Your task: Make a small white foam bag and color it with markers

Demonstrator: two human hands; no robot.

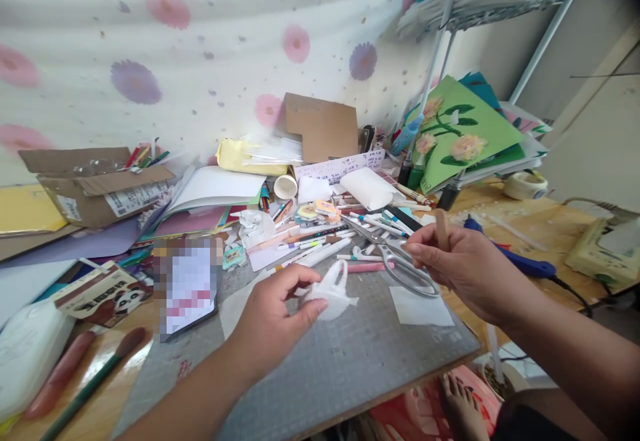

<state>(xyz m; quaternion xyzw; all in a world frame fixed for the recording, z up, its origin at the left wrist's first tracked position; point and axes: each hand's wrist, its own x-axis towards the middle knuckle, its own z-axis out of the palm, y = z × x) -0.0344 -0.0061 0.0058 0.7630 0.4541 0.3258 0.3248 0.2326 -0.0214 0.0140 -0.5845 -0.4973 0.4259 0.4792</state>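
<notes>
My left hand (273,314) pinches a small white cut-out shape (333,291) between thumb and fingers, just above the grey cutting mat (350,354). My right hand (463,264) is closed around a thin wooden stick (442,226) that stands upright out of its fingers. Silver scissors (400,261) lie on the mat right under and left of the right hand. A white paper square (420,308) rests on the mat below that hand.
Pens and markers (320,238) litter the desk behind the mat. A phone (187,288) lies at left, a cardboard box (100,184) behind it. A blue glue gun (520,261) and tape roll (525,184) sit right, green flower card (465,131) behind. My bare foot (460,404) shows below.
</notes>
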